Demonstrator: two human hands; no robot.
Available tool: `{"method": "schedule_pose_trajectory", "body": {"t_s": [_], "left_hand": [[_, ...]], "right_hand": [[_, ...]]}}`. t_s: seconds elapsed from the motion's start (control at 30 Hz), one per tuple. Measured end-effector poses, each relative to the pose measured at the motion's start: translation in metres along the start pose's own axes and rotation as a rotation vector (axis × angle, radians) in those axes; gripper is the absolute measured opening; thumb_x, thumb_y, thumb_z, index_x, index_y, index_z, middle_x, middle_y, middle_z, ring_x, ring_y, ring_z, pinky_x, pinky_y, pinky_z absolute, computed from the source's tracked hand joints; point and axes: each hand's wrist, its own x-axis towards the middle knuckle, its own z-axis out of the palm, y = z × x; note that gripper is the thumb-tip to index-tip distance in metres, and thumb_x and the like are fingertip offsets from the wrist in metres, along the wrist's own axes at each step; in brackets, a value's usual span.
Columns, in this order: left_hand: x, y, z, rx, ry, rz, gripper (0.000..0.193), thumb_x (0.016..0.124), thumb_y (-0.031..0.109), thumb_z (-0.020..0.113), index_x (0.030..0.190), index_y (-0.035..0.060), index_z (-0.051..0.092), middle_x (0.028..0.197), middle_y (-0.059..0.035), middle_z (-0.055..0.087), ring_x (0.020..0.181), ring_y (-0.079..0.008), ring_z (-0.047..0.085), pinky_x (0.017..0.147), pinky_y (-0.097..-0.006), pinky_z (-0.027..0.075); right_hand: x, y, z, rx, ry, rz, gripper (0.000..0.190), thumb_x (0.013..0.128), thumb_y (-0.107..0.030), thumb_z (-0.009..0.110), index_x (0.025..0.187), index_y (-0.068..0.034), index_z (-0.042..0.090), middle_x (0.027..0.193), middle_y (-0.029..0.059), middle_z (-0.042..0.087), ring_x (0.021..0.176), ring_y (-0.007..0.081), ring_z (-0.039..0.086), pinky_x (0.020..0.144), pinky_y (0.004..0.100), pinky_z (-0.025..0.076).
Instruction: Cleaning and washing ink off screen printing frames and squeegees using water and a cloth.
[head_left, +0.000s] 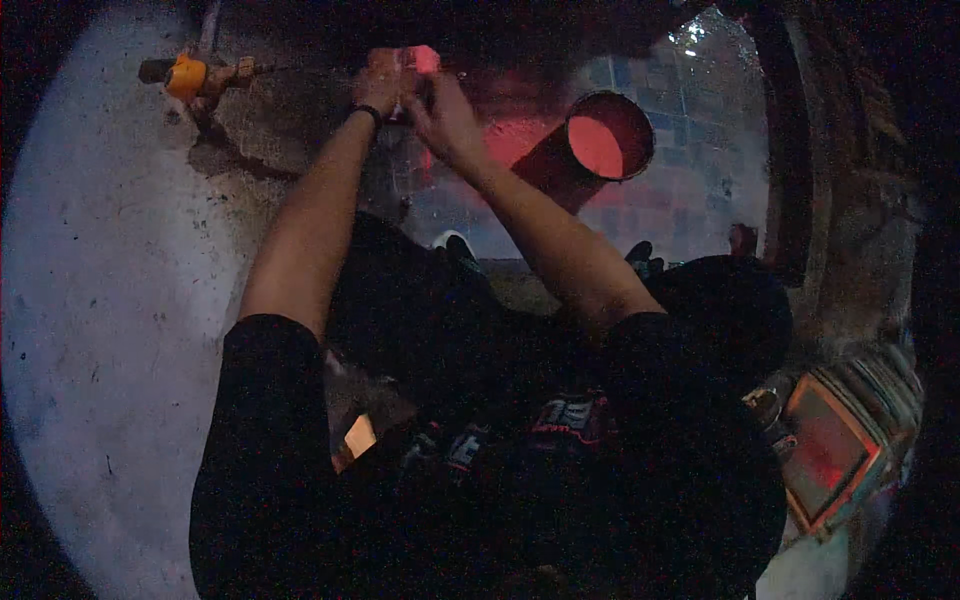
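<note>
My left hand (377, 81), with a dark band at the wrist, reaches out to the top middle of the head view. Its fingers appear closed around a small pink object (423, 59), too blurred to name. My right hand (448, 124) is close beside it, fingers bent toward the left hand and smeared by motion. Whether the right hand also grips the object cannot be told. To the right of my right forearm stands a dark bucket (541, 165) with pink liquid (596, 146) inside.
A tap with a yellow part (187, 76) juts out at upper left, by a pale stained wall (112, 285). Pink stains (510, 135) mark the tiled surface (675, 127) around the bucket. Several frames, the front one orange-edged (829, 450), lean together at lower right. The scene is dim.
</note>
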Motion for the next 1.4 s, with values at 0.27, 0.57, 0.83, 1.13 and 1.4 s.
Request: {"method": "schedule_pose_trajectory", "body": {"t_s": [0.27, 0.57, 0.83, 1.13, 1.4], "left_hand": [[0.021, -0.145, 0.005, 0.68, 0.121, 0.394, 0.048, 0.092, 0.043, 0.034, 0.114, 0.0065, 0.056, 0.104, -0.0239, 0.058, 0.096, -0.0372, 0.057, 0.085, -0.0469, 0.045], [-0.04, 0.023, -0.015, 0.224, -0.086, 0.226, 0.044, 0.091, 0.036, 0.039, 0.125, 0.0076, 0.045, 0.106, -0.0255, 0.055, 0.096, -0.0384, 0.054, 0.083, -0.0463, 0.045], [0.001, -0.02, 0.011, 0.123, 0.176, 0.281, 0.05, 0.089, 0.043, 0.042, 0.126, 0.0089, 0.045, 0.12, -0.0267, 0.046, 0.108, -0.0384, 0.048, 0.087, -0.0459, 0.043], [-0.011, 0.019, -0.018, 0.148, -0.165, 0.191, 0.045, 0.089, 0.035, 0.045, 0.127, 0.0105, 0.045, 0.124, -0.0219, 0.049, 0.114, -0.0387, 0.046, 0.095, -0.0454, 0.038], [-0.032, -0.006, 0.024, 0.0, 0.049, 0.352, 0.04, 0.089, 0.032, 0.046, 0.121, 0.007, 0.05, 0.114, -0.0233, 0.054, 0.101, -0.0385, 0.055, 0.085, -0.0479, 0.045]], "right_hand": [[0.005, -0.056, 0.021, 0.44, -0.3, 0.103, 0.02, 0.085, -0.014, 0.057, 0.101, -0.003, 0.062, 0.108, 0.017, 0.057, 0.103, 0.0323, 0.054, 0.088, 0.0377, 0.044], [0.024, 0.027, 0.013, -0.117, 0.222, 0.158, 0.021, 0.086, -0.019, 0.053, 0.099, -0.003, 0.059, 0.084, 0.023, 0.058, 0.081, 0.0408, 0.056, 0.074, 0.0476, 0.045], [-0.014, -0.002, -0.002, 0.083, -0.134, 0.214, 0.025, 0.083, -0.017, 0.054, 0.104, -0.004, 0.058, 0.094, 0.0205, 0.06, 0.088, 0.039, 0.057, 0.078, 0.0438, 0.046], [0.008, 0.055, -0.007, -0.239, -0.192, -0.006, 0.024, 0.077, -0.013, 0.057, 0.098, -0.003, 0.057, 0.093, 0.0208, 0.06, 0.085, 0.0387, 0.059, 0.074, 0.0473, 0.047], [0.041, 0.076, -0.01, -0.353, -0.044, 0.223, 0.018, 0.083, -0.016, 0.052, 0.097, -0.005, 0.054, 0.084, 0.0231, 0.057, 0.084, 0.0399, 0.056, 0.068, 0.0497, 0.045]]}}
